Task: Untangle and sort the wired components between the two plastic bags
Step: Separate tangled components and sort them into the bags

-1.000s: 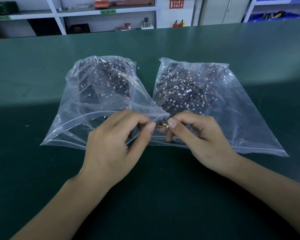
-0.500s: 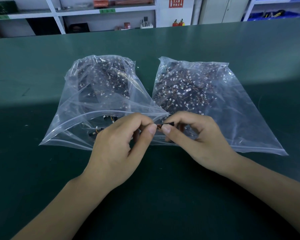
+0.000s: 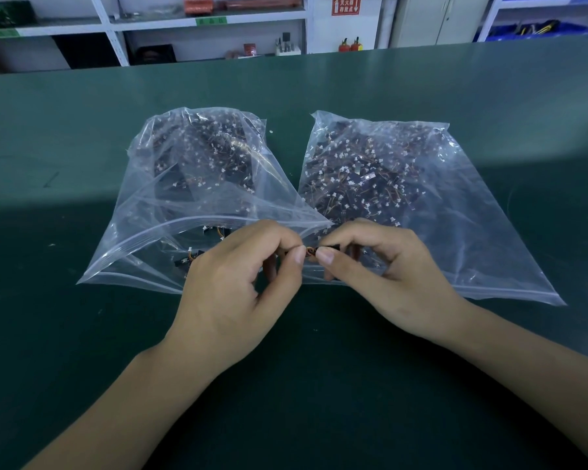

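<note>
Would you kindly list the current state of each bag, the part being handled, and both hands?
Left bag: mouth open toward the person, zip strip unsealed, components piled at its far end.
Right bag: lying flat, full of components; whether its mouth is sealed cannot be told.
Wired component: pinched at both ends above the bag mouths.
Left hand: thumb and fingers pinching the component.
Right hand: thumb and forefinger pinching the component's black end.

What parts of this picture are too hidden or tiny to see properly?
- Head view: most of the wired component is covered by the thumbs of the left hand and right hand.
- Head view: the parts in the left bag and right bag are too small and tangled to count.
- Head view: the red sign is cut by the top edge, its text too small to read.
</note>
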